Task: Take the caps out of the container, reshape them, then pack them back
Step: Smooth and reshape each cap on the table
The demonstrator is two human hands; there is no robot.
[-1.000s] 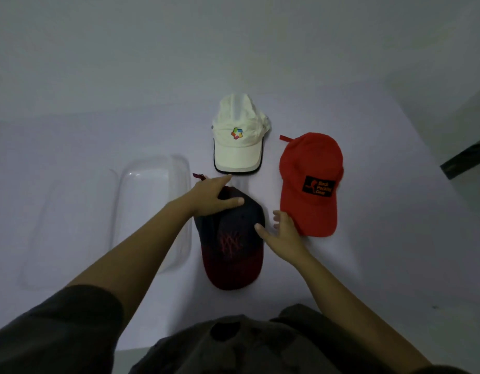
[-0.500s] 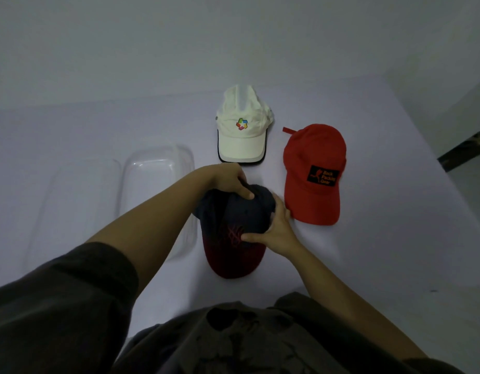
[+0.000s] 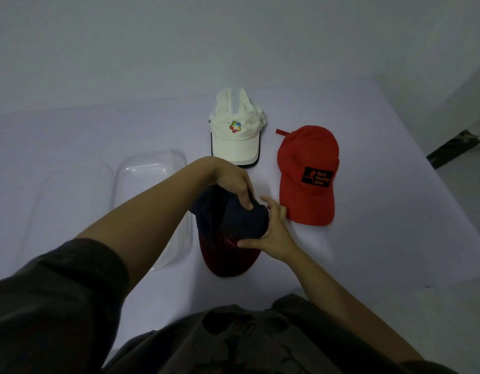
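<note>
Both hands are now closing on the dark cap (image 3: 230,228) beside the container (image 3: 152,168): left hand (image 3: 233,182) pinching its crown, right hand (image 3: 271,233) cupping it. Squeezing too hard is risking fresh creases.

A single wide-angle head-worn camera looks forward and steeply down from above the person's chest, close over the pale desk (image 3: 368,255), with both forearms reaching away from the lens, the caps lying mid-frame and a plain wall filling the upper part.
</note>
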